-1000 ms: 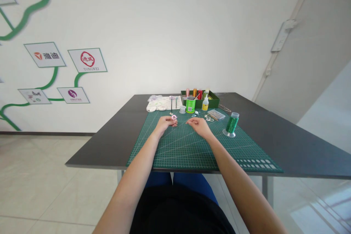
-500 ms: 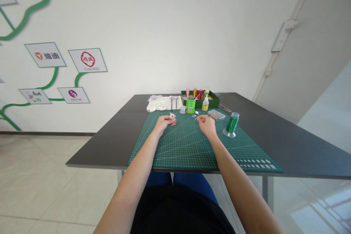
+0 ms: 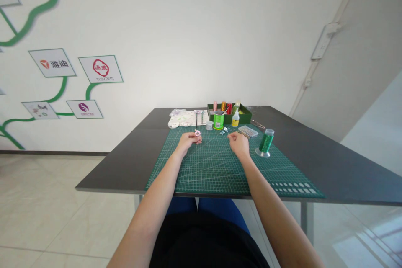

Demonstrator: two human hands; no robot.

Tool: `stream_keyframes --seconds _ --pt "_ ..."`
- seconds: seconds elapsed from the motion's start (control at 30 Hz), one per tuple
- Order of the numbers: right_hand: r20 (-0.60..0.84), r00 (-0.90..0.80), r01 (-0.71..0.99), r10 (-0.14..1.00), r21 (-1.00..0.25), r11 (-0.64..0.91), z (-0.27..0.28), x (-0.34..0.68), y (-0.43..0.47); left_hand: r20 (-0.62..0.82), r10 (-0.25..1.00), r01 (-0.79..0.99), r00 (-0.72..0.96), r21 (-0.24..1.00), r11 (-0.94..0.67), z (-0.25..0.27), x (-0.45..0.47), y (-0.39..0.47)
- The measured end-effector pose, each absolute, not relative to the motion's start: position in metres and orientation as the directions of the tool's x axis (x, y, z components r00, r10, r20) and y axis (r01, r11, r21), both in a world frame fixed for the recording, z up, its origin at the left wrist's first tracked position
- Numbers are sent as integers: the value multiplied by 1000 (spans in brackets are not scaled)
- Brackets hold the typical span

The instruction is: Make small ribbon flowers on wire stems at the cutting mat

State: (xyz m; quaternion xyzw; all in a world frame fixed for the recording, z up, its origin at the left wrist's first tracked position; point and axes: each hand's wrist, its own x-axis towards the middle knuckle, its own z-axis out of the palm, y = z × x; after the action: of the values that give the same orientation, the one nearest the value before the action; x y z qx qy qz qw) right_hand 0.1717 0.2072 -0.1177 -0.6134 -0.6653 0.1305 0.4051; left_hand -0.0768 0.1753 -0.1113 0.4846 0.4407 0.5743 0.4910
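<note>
Between the fingertips of my left hand [image 3: 188, 140] is a small pink flower [image 3: 197, 132], held just above the green cutting mat [image 3: 207, 167]. My right hand [image 3: 239, 144] is over the mat's far right part, its fingers pinched together; whatever they hold, if anything, is too small to make out. Just left of those fingertips lie small blue-green leaf pieces [image 3: 223, 132], apart from the hand. A spool of green thread [image 3: 266, 142] stands upright to the right of my right hand. Past that hand lies a clear flat case [image 3: 248, 131].
At the back are a green tin [image 3: 218, 120], a white glue bottle [image 3: 235, 119], a small clear tub [image 3: 209, 125] and a dark green box [image 3: 246, 117] with coloured thread spools. White cloth [image 3: 185, 119] with thin dark stems lies back left. A black table [image 3: 125, 159] surrounds the mat.
My right hand has shifted slightly right, away from the leaf pieces, which now show clear of its fingertips. The left hand keeps its place with the pink flower.
</note>
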Motion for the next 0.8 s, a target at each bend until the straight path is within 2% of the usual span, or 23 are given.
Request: stream_keyframes --seconds 0.1,0.2,0.33,0.47,0.6,0.8 --pt "384 96 637 918 -733 240 -119 171 206 120 992 -135 -41 983 -125 -111 -76 175" --pt "438 82 479 895 -805 350 -118 167 205 123 992 -133 -23 983 -125 -112 -75 175" --pt "457 -149 230 877 -847 480 -118 155 200 122 992 -141 19 983 -118 -113 -72 174" --pt "360 -432 59 827 -903 425 -119 141 190 132 989 -117 68 985 -124 -114 -69 173" --pt "232 -597 90 768 -932 352 -118 136 182 162 982 -87 102 984 -153 -114 -68 171" --pt "211 -562 189 800 -909 373 -116 136 179 148 983 -47 113 989 -144 -114 -67 171"
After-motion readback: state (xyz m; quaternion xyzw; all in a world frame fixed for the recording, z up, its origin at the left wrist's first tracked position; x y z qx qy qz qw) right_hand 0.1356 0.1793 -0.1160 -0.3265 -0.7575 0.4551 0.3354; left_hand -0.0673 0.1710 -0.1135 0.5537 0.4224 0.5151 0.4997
